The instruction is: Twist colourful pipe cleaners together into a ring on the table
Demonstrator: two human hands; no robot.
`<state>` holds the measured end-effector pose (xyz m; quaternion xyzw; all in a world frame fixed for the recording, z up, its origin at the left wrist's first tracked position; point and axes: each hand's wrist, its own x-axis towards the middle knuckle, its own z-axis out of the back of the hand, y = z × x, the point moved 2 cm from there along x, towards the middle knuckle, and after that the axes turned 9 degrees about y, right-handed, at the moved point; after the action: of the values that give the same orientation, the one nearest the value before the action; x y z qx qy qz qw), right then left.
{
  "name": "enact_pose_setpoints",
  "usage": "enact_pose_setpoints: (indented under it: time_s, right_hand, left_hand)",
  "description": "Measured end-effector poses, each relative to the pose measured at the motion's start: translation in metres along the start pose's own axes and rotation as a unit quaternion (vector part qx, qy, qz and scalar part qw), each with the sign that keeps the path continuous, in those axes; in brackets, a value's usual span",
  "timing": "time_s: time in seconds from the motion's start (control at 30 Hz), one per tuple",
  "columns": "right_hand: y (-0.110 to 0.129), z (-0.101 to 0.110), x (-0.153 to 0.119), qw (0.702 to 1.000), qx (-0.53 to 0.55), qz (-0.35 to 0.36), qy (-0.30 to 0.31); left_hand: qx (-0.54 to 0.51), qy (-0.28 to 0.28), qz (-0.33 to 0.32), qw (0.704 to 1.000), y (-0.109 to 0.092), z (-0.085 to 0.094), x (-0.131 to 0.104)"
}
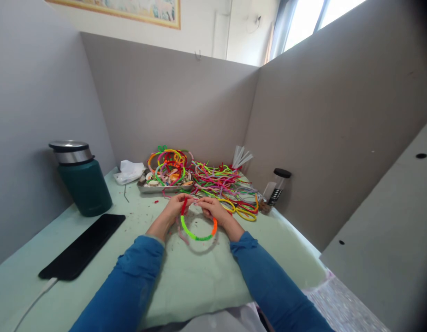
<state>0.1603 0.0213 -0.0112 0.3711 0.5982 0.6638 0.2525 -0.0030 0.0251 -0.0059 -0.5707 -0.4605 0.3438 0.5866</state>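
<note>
A ring wound in red, yellow-green, green and orange pipe cleaner point(187, 232) hangs between my two hands over the table. My left hand point(174, 208) pinches its upper left part, by the red section. My right hand point(214, 210) is closed at the upper right, fingertips close to those of the left, above the orange section. A pale pink and grey strand point(201, 251) loops loosely below the ring. The fingers hide the top of the ring.
Behind the hands are a metal tray point(165, 189) with shells and coloured rings, and a pile of pipe cleaners point(222, 182). A green bottle point(85, 184), black phone point(84, 246), white tissue point(129, 170) and clear jar point(271, 193) stand or lie around. Grey partitions enclose the table.
</note>
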Motion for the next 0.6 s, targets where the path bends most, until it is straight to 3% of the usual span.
enact_pose_setpoints:
  time_s: [0.6]
  right_hand:
    - [0.0008,-0.0002,-0.0001,1.000,0.015,-0.008,0.002]
  left_hand:
    - [-0.005,-0.017,-0.016,1.000,0.0002,0.0008,0.0021]
